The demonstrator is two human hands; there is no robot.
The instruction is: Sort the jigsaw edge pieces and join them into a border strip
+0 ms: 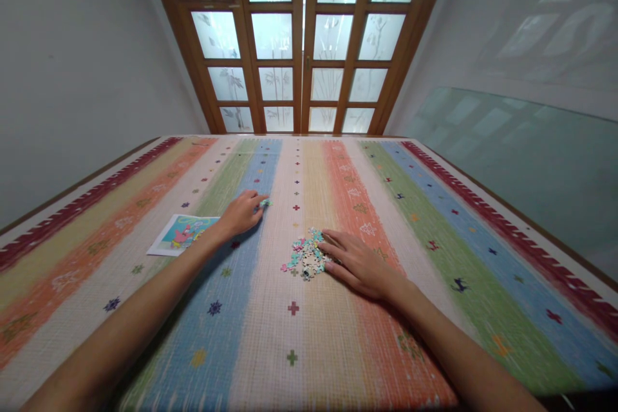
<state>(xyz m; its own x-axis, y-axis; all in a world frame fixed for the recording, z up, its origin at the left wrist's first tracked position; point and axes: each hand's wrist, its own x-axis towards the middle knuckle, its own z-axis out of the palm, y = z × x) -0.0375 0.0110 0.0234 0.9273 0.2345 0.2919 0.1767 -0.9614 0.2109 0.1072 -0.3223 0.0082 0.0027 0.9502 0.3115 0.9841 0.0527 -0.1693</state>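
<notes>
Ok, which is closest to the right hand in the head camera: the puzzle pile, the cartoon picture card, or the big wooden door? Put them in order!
From the right hand:
1. The puzzle pile, touching its fingertips, just to their left.
2. The cartoon picture card, well off to the left, beside the left forearm.
3. The wooden door, far ahead, past the end of the striped rug.

We saw a floor covered by a striped rug point(270, 335) in blue, cream, orange and green bands. On it lay a heap of puzzle pieces point(307, 256), one lone piece point(264, 203) farther off, and a picture card point(182, 234) at the left.
</notes>
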